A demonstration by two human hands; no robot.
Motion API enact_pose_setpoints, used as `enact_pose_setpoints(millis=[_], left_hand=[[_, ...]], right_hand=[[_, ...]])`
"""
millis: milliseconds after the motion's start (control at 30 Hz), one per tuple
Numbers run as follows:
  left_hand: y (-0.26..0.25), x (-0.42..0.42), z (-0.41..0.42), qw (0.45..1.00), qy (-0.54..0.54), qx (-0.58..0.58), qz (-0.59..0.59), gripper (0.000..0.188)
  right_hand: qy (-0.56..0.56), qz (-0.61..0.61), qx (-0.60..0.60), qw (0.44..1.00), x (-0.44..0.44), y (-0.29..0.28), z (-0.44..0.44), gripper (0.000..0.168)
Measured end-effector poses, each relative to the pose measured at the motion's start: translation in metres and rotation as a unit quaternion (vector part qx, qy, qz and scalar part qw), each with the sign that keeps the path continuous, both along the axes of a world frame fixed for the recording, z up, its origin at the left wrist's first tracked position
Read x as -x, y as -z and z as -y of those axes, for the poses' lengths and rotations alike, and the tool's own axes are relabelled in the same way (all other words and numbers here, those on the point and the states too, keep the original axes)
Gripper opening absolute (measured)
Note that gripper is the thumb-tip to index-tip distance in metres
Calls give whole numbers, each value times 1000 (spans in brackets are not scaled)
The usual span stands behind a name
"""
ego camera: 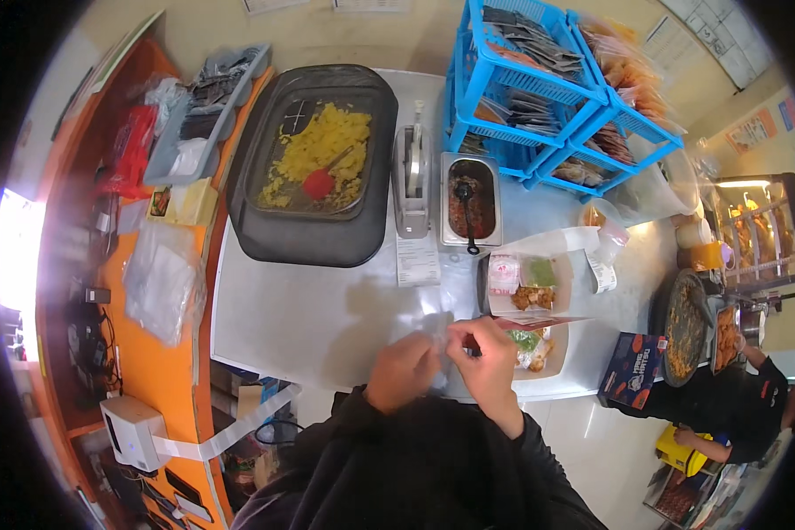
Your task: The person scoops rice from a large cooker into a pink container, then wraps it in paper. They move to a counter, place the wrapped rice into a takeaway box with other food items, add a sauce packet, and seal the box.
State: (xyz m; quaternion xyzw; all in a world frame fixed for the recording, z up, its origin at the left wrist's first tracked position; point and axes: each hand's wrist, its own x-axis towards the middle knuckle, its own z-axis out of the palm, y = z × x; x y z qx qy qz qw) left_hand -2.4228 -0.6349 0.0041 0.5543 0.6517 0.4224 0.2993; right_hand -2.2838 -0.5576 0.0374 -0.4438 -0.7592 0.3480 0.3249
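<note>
My left hand (403, 371) and my right hand (482, 358) are close together over the near edge of the metal table (291, 324). Between their fingertips they pinch a small clear plastic piece (442, 331), blurred, its kind unclear. Right of my right hand is an open paper food box (556, 358) with fried pieces and a green item. Another open box (563, 285) behind it holds fried pieces, a wrapped rice pack (503, 273) and a green packet (538, 272). A tape dispenser (412, 199) and a paper receipt (418, 262) lie ahead of my hands.
A dark tray (311, 245) of yellow food with a red scoop (318, 184) stands at back left. Beside the dispenser is a steel sauce pan (501, 228) with a black ladle. Blue baskets (536, 132) hold packets. An orange counter (165, 377) runs left; a co-worker (735, 404) stands at right.
</note>
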Motion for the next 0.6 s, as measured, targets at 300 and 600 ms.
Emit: enact_pose_setpoints(millis=[300, 600], left_hand=[[14, 19, -33, 954, 56, -268, -122, 66], [13, 45, -59, 881, 49, -332, -333, 61]], right_hand=[[-179, 16, 18, 984, -8, -48, -19, 17], [-223, 63, 17, 973, 12, -70, -73, 21]])
